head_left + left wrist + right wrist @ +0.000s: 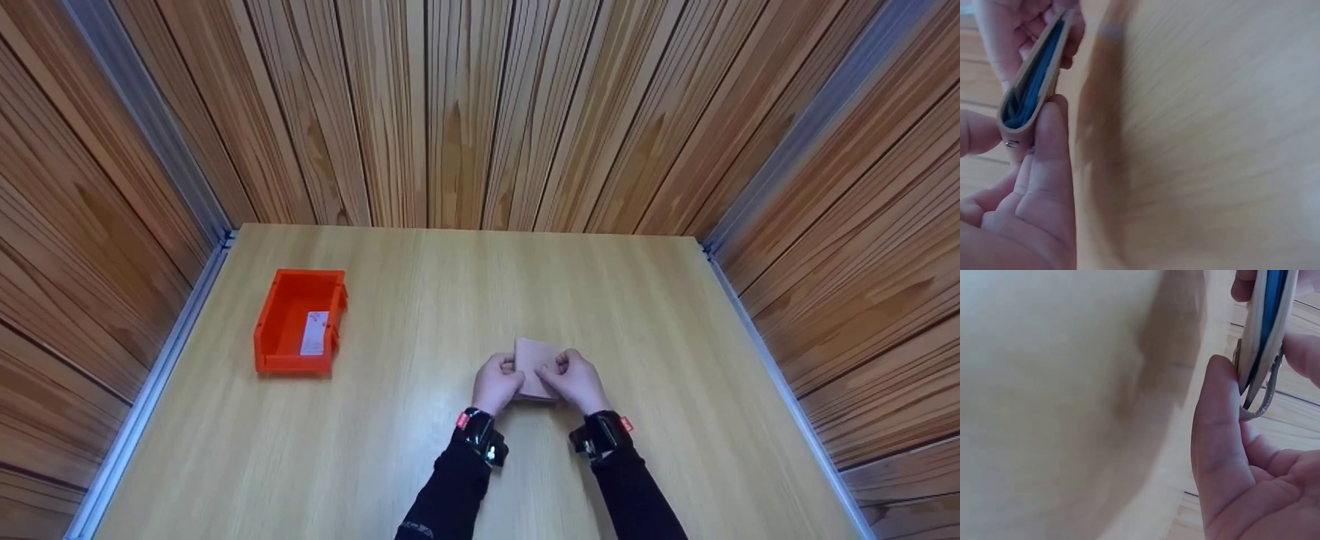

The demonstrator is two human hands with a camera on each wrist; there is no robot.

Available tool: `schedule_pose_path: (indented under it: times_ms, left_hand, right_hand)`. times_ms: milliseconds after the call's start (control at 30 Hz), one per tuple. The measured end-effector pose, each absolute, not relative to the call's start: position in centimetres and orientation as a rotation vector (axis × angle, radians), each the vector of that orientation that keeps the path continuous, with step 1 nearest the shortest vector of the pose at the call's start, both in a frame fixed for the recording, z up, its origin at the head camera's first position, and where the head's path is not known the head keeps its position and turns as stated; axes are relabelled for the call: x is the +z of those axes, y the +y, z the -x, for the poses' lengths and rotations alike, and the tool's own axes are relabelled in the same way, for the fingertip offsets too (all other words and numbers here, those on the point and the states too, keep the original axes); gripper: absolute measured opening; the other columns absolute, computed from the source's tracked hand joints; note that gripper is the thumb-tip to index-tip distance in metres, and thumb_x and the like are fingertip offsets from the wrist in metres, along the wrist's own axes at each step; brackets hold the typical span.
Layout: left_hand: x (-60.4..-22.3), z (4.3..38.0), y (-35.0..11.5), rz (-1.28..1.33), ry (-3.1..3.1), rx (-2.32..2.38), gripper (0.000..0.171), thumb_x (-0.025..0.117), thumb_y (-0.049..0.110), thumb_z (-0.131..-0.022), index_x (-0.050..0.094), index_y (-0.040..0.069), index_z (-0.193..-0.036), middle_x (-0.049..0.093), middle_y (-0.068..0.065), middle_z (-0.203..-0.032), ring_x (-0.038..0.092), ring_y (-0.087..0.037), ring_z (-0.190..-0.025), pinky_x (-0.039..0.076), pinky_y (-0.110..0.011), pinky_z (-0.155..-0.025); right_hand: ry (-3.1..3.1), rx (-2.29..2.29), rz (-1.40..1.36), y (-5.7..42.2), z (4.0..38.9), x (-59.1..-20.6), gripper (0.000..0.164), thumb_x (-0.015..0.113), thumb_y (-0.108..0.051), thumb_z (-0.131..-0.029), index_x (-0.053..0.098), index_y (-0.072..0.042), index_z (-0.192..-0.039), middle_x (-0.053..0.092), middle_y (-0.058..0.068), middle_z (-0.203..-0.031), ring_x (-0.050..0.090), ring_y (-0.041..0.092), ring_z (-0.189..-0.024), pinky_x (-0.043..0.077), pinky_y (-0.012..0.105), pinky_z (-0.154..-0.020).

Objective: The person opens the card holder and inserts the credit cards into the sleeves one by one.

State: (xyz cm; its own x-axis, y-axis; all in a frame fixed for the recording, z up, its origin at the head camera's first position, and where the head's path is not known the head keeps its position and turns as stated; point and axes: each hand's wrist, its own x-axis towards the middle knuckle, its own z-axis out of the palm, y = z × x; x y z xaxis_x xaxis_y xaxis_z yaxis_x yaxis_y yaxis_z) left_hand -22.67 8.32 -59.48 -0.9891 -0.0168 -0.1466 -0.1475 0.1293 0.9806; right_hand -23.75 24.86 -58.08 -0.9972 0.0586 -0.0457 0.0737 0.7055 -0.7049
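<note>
While the left hand (497,383) is pinching the wallet (532,356), the right hand (581,381) is too (opposite edge). Blue is showing inside.

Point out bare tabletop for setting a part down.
Free: tabletop between orange bin and left hand; between wallet and back wall; between right hand and right wall. Crowded: around the wallet, with both hands gripping it.
</note>
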Motion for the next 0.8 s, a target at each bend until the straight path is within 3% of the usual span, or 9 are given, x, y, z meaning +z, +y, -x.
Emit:
schedule_pose_path:
  times_ms: [367, 800]
  left_hand:
    - [-59.4, 23.0, 5.7, 0.243, 2.322, 1.957, 0.041, 0.062, 0.002, -0.078, 0.065, -0.003, -0.119, 0.070, -0.015, -0.109, 0.066, -0.026, -0.098, 0.053, -0.037, -0.083]
    - [-59.9, 23.1, 3.6, 0.370, 2.429, 1.860, 0.042, 0.063, 0.006, -0.078, 0.067, -0.002, -0.119, 0.070, -0.013, -0.108, 0.064, -0.027, -0.101, 0.050, -0.040, -0.088]
  right_hand:
    - [2.869, -1.220, -0.020, 22.2, 24.2, -58.3, 0.035, 0.078, -0.026, -0.083, 0.054, -0.002, -0.091, 0.054, 0.004, -0.080, 0.051, 0.019, -0.073, 0.042, 0.031, -0.065]
    - [2.817, -1.218, 0.010, 19.8, 24.8, -58.7, 0.032, 0.077, -0.024, -0.085, 0.054, -0.003, -0.092, 0.052, 0.003, -0.080, 0.050, 0.019, -0.073, 0.042, 0.032, -0.065]
